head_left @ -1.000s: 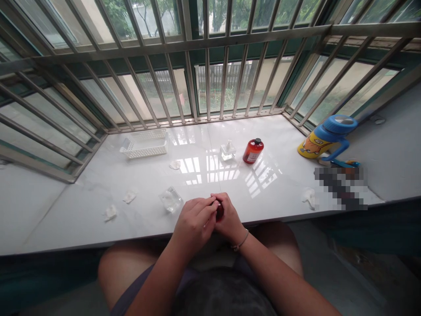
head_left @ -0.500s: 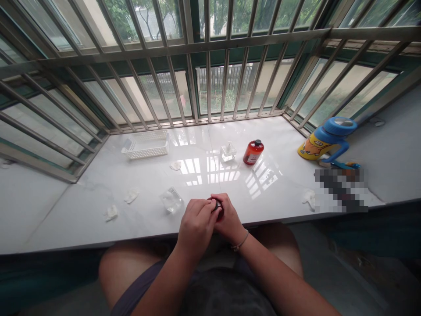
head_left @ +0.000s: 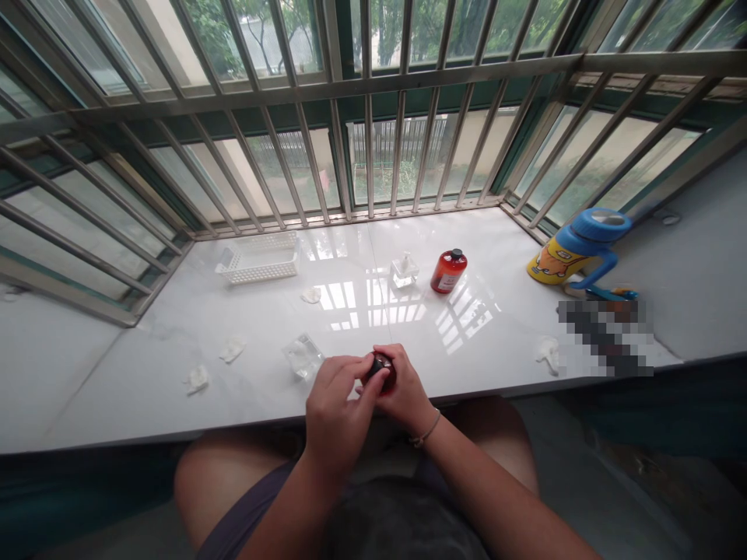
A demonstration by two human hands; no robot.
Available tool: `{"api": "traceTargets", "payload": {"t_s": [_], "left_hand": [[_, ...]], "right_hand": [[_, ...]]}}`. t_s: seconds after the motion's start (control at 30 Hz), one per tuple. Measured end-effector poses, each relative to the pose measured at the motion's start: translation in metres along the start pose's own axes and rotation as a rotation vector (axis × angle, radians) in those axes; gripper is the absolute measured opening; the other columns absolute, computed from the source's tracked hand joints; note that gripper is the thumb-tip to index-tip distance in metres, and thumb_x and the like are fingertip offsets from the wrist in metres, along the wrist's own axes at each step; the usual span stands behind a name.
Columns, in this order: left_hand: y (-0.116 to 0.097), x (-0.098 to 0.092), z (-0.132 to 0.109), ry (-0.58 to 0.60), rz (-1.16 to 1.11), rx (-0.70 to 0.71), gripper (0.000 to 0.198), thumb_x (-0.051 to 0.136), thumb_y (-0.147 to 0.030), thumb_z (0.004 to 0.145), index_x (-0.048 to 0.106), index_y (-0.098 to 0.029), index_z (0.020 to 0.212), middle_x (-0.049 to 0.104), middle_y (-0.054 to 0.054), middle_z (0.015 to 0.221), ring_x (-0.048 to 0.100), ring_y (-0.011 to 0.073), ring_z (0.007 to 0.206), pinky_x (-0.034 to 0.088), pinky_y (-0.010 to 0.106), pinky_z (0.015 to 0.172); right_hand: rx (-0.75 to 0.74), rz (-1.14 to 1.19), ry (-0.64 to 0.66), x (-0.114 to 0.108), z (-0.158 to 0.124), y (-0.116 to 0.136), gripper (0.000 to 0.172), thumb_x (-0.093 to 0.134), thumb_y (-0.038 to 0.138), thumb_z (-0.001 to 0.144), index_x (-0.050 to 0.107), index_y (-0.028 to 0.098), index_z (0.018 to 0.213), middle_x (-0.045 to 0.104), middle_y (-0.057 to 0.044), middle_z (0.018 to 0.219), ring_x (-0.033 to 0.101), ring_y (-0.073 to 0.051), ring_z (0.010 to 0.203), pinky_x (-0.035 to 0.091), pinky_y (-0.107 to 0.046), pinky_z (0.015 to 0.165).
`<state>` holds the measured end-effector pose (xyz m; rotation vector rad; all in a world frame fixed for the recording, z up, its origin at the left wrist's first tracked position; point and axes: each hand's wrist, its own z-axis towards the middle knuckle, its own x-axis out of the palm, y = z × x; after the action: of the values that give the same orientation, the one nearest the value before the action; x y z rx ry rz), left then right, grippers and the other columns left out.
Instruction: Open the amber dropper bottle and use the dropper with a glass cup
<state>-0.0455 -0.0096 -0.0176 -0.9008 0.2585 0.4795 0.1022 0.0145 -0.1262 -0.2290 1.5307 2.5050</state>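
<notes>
Over the front edge of the marble sill, a small dark-red container with a black top is clamped between the left hand and right hand, mostly hidden by fingers. A clear plastic packet is seen just beside; a white plastic basket is seen beyond.

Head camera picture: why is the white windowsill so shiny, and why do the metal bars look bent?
In the head view, the polished white stone windowsill mirrors the bright window as glare; the grey metal window bars lean apart toward the edges, probably from a wide lens; a blocky pixelated patch covers part of the right side.
</notes>
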Motion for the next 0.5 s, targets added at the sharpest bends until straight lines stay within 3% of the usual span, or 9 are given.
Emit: {"api": "traceTargets", "payload": {"t_s": [0.13, 0.3, 0.4, 0.5], "left_hand": [[0.006, -0.016, -0.004, -0.078, -0.273, -0.411, 0.016, 0.087, -0.031, 0.089, 0.083, -0.024, 0.103, 0.078, 0.004, 0.101, 0.072, 0.0201, 0.099, 0.059, 0.03, 0.092], [0.011, -0.027, -0.004, -0.293, -0.806, -0.887, 0.039, 0.102, -0.046, 0.068, 0.081, -0.017, 0.085, 0.078, 0.005, 0.091, 0.072, 0.0164, 0.085, 0.064, 0.026, 0.081], [0.01, -0.032, -0.001, -0.343, -1.014, -1.051, 0.042, 0.105, -0.042, 0.065, 0.079, -0.013, 0.083, 0.077, 0.005, 0.085, 0.071, 0.0129, 0.075, 0.066, 0.024, 0.075], [0.009, -0.035, 0.001, -0.385, -1.14, -1.132, 0.031, 0.1, -0.033, 0.075, 0.078, -0.013, 0.084, 0.077, 0.004, 0.083, 0.072, 0.0113, 0.073, 0.067, 0.022, 0.074]], "right_hand": [[-0.011, -0.029, 0.008, 0.0, 0.001, -0.001, 0.076, 0.092, 0.031, 0.077, 0.052, 0.028, 0.142, 0.06, -0.008, 0.126, 0.065, -0.027, 0.114, 0.06, -0.045, 0.102], [0.0, -0.049, 0.004, 0.003, 0.007, -0.005, 0.078, 0.095, 0.033, 0.075, 0.053, 0.029, 0.141, 0.06, -0.008, 0.128, 0.065, -0.027, 0.116, 0.059, -0.046, 0.104], [-0.001, -0.058, -0.004, 0.008, 0.017, -0.01, 0.077, 0.094, 0.035, 0.076, 0.053, 0.029, 0.141, 0.06, -0.008, 0.129, 0.065, -0.028, 0.118, 0.059, -0.046, 0.106], [-0.003, -0.07, -0.002, 0.013, 0.031, -0.015, 0.078, 0.095, 0.036, 0.076, 0.054, 0.029, 0.142, 0.061, -0.008, 0.13, 0.065, -0.027, 0.12, 0.058, -0.045, 0.107]]}}
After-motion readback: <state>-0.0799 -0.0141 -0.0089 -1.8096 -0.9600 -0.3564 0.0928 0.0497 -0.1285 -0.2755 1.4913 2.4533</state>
